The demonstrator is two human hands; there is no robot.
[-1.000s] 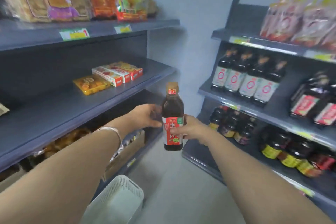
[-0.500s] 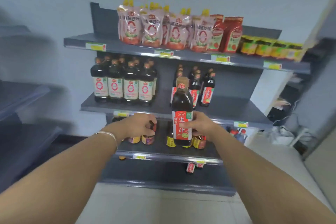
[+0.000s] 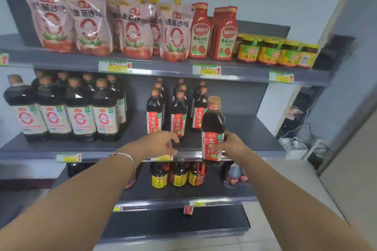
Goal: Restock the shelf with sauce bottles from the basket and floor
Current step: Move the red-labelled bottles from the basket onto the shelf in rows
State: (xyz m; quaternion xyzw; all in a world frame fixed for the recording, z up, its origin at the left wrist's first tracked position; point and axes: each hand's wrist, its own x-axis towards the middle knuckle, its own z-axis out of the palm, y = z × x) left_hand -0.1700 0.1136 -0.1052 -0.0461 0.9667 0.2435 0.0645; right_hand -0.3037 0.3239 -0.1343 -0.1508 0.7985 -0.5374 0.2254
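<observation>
Dark soy sauce bottle (image 3: 212, 130), upright at centre right, is gripped in my right hand (image 3: 232, 145). My left hand (image 3: 158, 144) is empty, fingers spread loosely. I am placing it. Next it goes on the middle shelf (image 3: 244, 128), beside three rows of matching bottles (image 3: 177, 112).

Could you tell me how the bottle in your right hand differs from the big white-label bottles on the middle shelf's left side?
The held bottle wears a red label; the white-label bottles show a red ring. The held bottle is slimmer, the white-label bottles broader. The right hand holds one before the middle shelf, while the others stand grouped on it. Both have dark contents and tan caps.
</observation>
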